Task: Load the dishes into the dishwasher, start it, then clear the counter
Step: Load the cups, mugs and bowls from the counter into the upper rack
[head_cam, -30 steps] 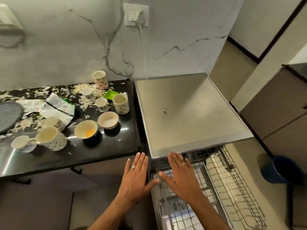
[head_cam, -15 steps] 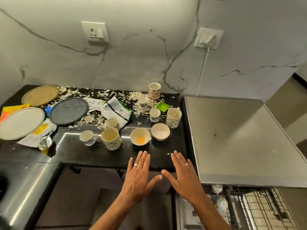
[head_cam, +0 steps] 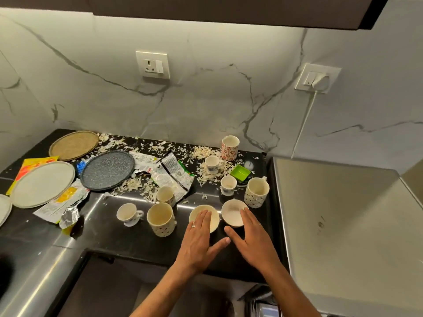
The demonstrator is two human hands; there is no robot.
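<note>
I am looking down at the black counter (head_cam: 128,243), which is carrying everything; the dishwasher (head_cam: 338,225) is standing just beside its right edge, its steel top closed over whatever is inside, so I cannot tell what is loaded; nothing is in hand yet, so I judge the loading barely begun

Going down in size: I am counting four round plates along the left edge, with the woven plate (head_cam: 73,145) in the back-left corner, the speckled grey plate (head_cam: 107,170) beside it, the pale plate (head_cam: 42,181) nearer the left edge, and a sliver of a fourth running out of view; then two bowls near the front edge, the cream bowl (head_cam: 203,218) and the white bowl (head_cam: 233,212), touching or nearly so; then seven cups and mugs scattered between the bowls and the back edge, one small green dish (head_cam: 240,173), torn wrappers and pale shreds

Both hands are hovering flat, fingers straight and spread, gripping nothing; my left hand (head_cam: 199,241) is reaching over the cream bowl, fingertips covering its near rim; my right hand (head_cam: 254,239) is reaching over the near right rim of the white bowl; each bowl lies straight ahead of its own hand, toward the back edge, so I judge one bowl per hand the natural pickup
</note>
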